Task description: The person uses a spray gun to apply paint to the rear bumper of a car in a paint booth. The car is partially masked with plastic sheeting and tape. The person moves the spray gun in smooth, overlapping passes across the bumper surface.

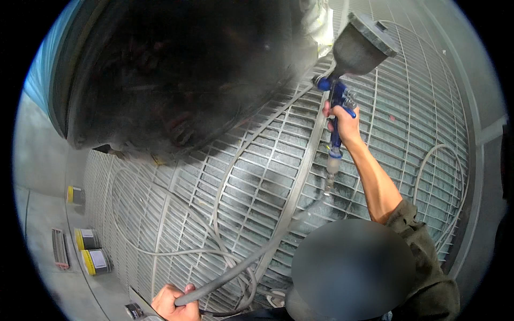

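My right hand (345, 125) is closed around the blue handle of a paint spray gun (336, 99), held out to the upper right. On top of the gun sits a grey lidded cup (364, 45), tilted. A grey air hose (241, 267) runs from the fitting at the base of the handle down to the lower left. There my left hand (176, 303) is wrapped around it. Left of the spray gun is a large dark panel (187, 69), with what looks like haze along its lower edge.
Metal floor grating (267, 160) lies below, with loops of thinner hose (219, 198) across it. Another hose (455, 155) curls at the right wall. Yellow-and-dark cans (97, 261) stand at the left. Blue sheeting (43, 80) and pale wrapping (320, 27) border the dark panel.
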### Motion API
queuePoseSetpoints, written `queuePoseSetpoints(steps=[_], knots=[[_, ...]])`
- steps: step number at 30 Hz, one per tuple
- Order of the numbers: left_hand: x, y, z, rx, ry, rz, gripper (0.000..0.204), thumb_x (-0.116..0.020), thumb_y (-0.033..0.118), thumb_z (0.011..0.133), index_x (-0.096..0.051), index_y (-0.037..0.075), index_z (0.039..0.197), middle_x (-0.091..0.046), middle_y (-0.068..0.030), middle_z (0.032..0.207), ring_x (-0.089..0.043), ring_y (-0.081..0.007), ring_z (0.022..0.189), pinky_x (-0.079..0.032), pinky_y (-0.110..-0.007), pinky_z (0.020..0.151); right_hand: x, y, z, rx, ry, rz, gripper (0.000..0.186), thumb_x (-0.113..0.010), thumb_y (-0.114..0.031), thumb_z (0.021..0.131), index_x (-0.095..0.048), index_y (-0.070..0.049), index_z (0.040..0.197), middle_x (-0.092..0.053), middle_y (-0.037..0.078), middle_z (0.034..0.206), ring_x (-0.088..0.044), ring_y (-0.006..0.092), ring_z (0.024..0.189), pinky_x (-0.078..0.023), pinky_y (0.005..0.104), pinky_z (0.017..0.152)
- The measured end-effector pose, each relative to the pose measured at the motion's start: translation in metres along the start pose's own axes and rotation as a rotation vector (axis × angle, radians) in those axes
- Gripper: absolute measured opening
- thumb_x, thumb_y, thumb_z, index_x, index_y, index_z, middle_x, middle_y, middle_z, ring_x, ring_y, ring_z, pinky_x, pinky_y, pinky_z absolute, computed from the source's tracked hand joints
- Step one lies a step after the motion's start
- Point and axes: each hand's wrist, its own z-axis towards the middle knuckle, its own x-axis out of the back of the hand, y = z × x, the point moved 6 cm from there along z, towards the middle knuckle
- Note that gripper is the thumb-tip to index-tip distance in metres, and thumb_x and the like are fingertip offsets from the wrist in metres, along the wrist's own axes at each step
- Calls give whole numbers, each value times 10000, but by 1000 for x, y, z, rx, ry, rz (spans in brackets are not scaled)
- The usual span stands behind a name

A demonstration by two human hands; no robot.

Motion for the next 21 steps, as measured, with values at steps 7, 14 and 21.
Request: queuePoseSetpoints(steps=[7, 14, 21], knots=[[3, -10, -2, 9, 3, -33, 414, -732, 52, 702, -337, 55, 579, -337, -52, 500, -295, -153, 437, -216, -307, 446, -56, -18, -82, -129, -323, -38, 141, -559, -88, 724, -642, -41, 827, -603, -6, 681, -520, 65, 520, -417, 226, 457], [10, 10, 11, 16, -145, 66, 280, -731, -2, 719, -475, 44, 618, -475, -133, 566, -468, -277, 478, -384, -353, 486, -62, -43, -64, -116, -333, 92, 193, -530, -9, 707, -647, 20, 858, -636, 56, 713, -520, 86, 487, -413, 220, 435], [4, 26, 19, -43, -96, 31, 288, -728, 5, 727, -465, 39, 615, -473, -122, 562, -448, -247, 471, -375, -330, 482, 2, -68, 20, 29, -59, -63, 121, -520, -69, 739, -612, -16, 798, -592, 38, 676, -523, 94, 511, -395, 233, 411]])
